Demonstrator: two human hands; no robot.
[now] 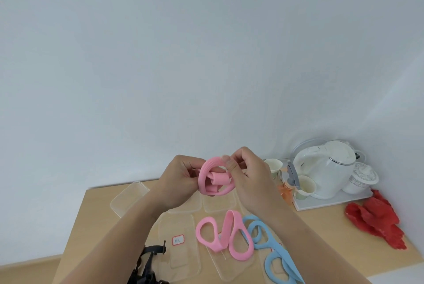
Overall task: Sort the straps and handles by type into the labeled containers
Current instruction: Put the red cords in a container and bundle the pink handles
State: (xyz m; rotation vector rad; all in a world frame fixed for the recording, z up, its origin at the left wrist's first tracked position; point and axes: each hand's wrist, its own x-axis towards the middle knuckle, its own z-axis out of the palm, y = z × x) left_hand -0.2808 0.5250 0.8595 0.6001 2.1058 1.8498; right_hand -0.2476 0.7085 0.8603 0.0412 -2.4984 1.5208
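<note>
Pink strap (214,178) twisted, held aloft; pink (226,235), blue straps (273,251) on containers (179,244).

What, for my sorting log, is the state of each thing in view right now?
held pink strap: coiled, lifted above the table between both grips.
left grip: fingers curled round the held pink strap.
right grip: pinching the same strap.
second pink strap: lying looped, not held.
blue strap: lying looped, not held.
labeled container: open, no strap inside.
kettle: upright, lid shut.
</note>
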